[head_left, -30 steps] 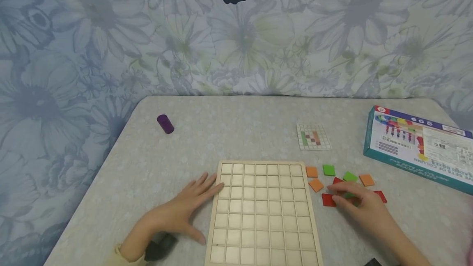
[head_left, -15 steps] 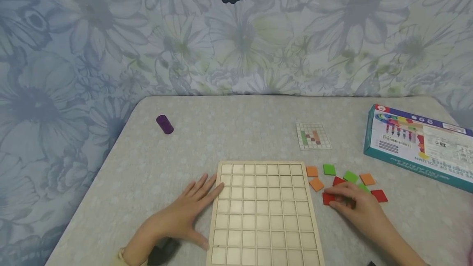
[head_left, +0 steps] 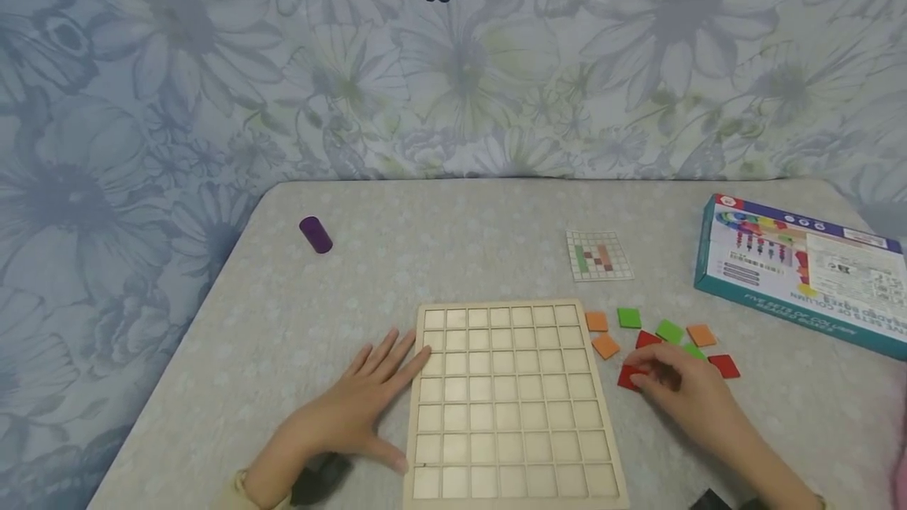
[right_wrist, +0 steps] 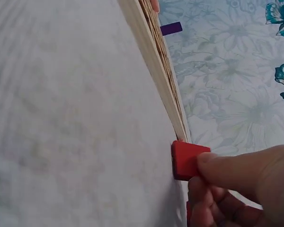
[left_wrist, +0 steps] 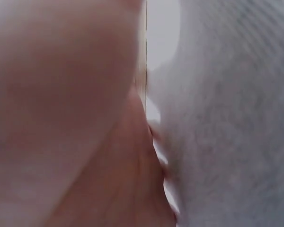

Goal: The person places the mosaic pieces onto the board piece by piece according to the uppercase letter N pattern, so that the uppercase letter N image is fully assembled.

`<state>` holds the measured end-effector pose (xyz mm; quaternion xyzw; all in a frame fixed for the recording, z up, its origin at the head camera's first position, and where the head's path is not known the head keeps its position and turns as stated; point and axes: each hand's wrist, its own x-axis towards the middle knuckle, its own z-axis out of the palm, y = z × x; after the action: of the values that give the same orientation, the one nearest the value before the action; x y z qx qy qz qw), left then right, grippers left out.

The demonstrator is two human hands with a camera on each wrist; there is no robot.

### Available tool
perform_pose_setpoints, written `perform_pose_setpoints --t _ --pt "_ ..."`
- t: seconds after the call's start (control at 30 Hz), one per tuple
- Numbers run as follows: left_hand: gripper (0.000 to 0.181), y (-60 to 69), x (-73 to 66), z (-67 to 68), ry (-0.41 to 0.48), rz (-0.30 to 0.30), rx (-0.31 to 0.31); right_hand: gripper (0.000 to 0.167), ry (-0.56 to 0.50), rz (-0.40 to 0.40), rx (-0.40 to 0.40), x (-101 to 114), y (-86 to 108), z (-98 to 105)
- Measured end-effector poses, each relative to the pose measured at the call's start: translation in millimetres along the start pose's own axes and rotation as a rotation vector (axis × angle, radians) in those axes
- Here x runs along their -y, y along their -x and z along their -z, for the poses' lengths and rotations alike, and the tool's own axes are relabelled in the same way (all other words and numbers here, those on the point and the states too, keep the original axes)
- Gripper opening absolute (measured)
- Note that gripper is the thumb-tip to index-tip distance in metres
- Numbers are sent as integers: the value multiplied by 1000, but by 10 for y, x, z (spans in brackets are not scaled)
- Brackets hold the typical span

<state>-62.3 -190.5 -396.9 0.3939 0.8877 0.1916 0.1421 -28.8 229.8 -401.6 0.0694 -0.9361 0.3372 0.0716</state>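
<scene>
A red square tile [head_left: 627, 377] lies just right of the wooden grid board [head_left: 506, 389]. My right hand [head_left: 694, 392] pinches it between thumb and fingers. In the right wrist view the red tile [right_wrist: 185, 160] looks tipped up, with the thumb on its face. Fingertips partly cover it in the head view. Spread along the board's left edge is my left hand [head_left: 347, 408], its index fingertip and thumb touching the frame. Around the right hand lie orange tiles [head_left: 597, 322], green tiles [head_left: 628, 318] and other red tiles [head_left: 724, 366]. One green tile is partly hidden behind the hand.
A small pattern card [head_left: 599, 256] with a coloured grid lies behind the tiles. Farther right is a teal-edged cardboard box [head_left: 801, 274]. A purple cylinder [head_left: 316, 234] lies at the back left. Patterned fabric [head_left: 468, 85] rises behind the table.
My right thumb and fingers have closed in on the red tile, which has turned a little. More of the green tile beside that hand shows. My left hand stays against the board.
</scene>
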Motion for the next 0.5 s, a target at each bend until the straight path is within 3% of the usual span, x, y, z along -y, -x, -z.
perform_pose_setpoints --t 0.1,0.23,0.37,0.5 --pt "124 -9 -14 -26 -21 15 4 20 -40 -40 -3 69 10 46" --pt "125 -25 -31 -32 -37 31 4 18 -188 6 32 246 -6 48" --pt "126 -24 -57 -19 -29 52 19 14 -397 76 190 443 -25 -80" --pt "127 -22 -71 -39 -32 73 35 10 -491 45 336 553 -14 -258"
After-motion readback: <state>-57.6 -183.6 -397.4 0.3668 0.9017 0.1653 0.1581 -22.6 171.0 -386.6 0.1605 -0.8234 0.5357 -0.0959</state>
